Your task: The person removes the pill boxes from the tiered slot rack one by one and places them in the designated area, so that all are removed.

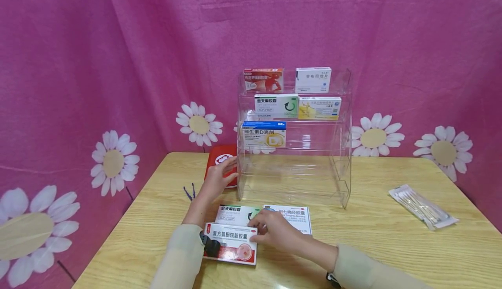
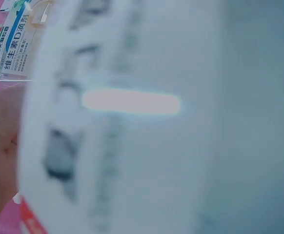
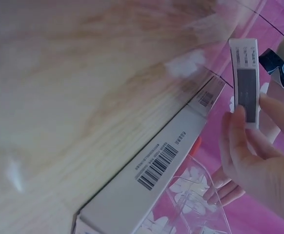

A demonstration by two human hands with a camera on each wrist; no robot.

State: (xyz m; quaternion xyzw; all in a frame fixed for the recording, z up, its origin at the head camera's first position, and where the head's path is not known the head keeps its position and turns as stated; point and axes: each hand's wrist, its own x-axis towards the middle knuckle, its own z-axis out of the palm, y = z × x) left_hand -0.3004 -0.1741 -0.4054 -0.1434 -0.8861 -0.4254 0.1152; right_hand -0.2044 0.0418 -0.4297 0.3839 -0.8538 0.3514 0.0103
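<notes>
My right hand (image 1: 276,230) pinches a white-and-red medicine box (image 1: 232,241) by its right end, with thumb and fingertips on the narrow end panel (image 3: 244,83). Its printed face fills much of the left wrist view, blurred. The held box overlaps a white-and-green box (image 1: 235,213) on the table in the head view. Beside that lies a white-and-blue box (image 1: 302,217), partly covered by my right hand. My left hand (image 1: 217,179) is at the left side of a clear acrylic rack (image 1: 347,184), fingers extended with the tips right at its side panel.
Medicine boxes stand on the rack's upper tiers, among them a vitamin D box (image 1: 263,134) and a red box (image 1: 263,81). Behind my left hand lies a red pouch (image 1: 213,154), with blue tweezers (image 1: 190,192) to the left. A pack of cotton swabs (image 1: 423,206) lies far right.
</notes>
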